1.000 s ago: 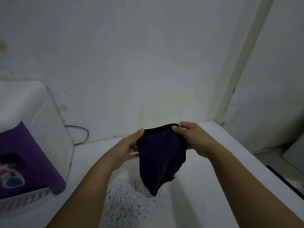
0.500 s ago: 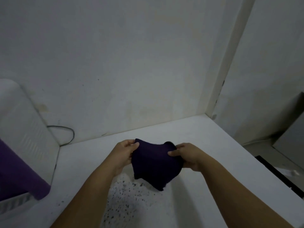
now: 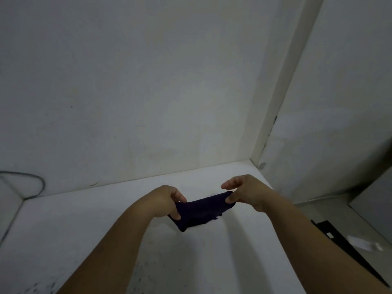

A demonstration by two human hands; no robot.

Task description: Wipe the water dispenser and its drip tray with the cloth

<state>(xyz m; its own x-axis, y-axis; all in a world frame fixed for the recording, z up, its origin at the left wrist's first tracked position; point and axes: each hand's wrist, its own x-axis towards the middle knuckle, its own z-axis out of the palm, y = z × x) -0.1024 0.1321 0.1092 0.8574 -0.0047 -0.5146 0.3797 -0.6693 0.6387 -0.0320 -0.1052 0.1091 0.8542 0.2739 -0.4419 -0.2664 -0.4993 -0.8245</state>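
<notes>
A dark purple cloth (image 3: pixel 201 211) is stretched low over the white counter (image 3: pixel 63 225) between both hands. My left hand (image 3: pixel 167 200) pinches its left end, and my right hand (image 3: pixel 246 192) pinches its right end between thumb and fingers. The cloth is folded into a narrow band, with a corner hanging down at the lower left. Only a sliver of the water dispenser's white side (image 3: pixel 6 196) shows at the far left edge; its front and drip tray are out of view.
A grey cable (image 3: pixel 40 183) loops against the back wall at left. White walls close the counter at the back and right corner. Dark specks mark the counter near the bottom. Beyond the right edge lie a black strip (image 3: pixel 331 232) and the floor.
The view has swung right, so the dispenser has slid almost out of frame. The hanging cloth has been folded and pulled flatter between my hands, lower over the counter.
</notes>
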